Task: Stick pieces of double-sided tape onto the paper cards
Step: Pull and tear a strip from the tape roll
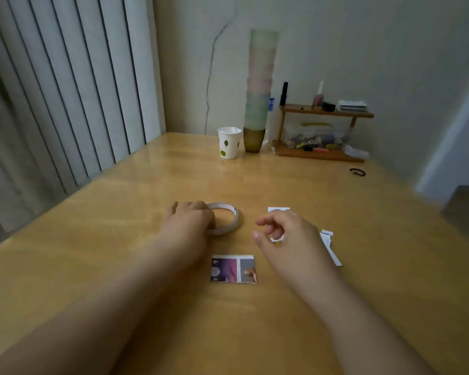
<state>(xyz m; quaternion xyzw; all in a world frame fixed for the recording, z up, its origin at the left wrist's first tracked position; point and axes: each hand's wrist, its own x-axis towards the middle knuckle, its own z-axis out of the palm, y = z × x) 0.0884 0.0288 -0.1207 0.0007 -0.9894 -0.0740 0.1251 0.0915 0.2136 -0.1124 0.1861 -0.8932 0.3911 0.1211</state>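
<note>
The left hand (191,216) is lying on the near-left edge of the roll of double-sided tape (225,218), fingers curled over its rim and gripping it. The roll is lying flat on the wooden worktop (119,212), near the middle.

The right hand (287,234) is hovering just right of the roll, apart from it, with forefinger and thumb bent toward each other. A small white scrap (276,239) is showing under the curled fingers; whether the hand is pinching it or it is simply lying beneath cannot be told.

A printed paper card (234,269), purple on its left part and grey on its right, is lying flat on the worktop nearer the person, between the two forearms and touching neither. A second white card (279,209) is showing past the right hand, partly hidden by the fingers. White paper strips (329,246) are lying to the right of the right wrist.

At the far edge a white paper cup (228,142) with leaf prints is standing upright, just beside a tall stack of tumblers (259,90). A small wooden shelf (322,131) to their right is carrying bottles and oddments. A black hair tie (357,172) is lying near the shelf. Vertical blinds (65,90) are hanging at the left.
</note>
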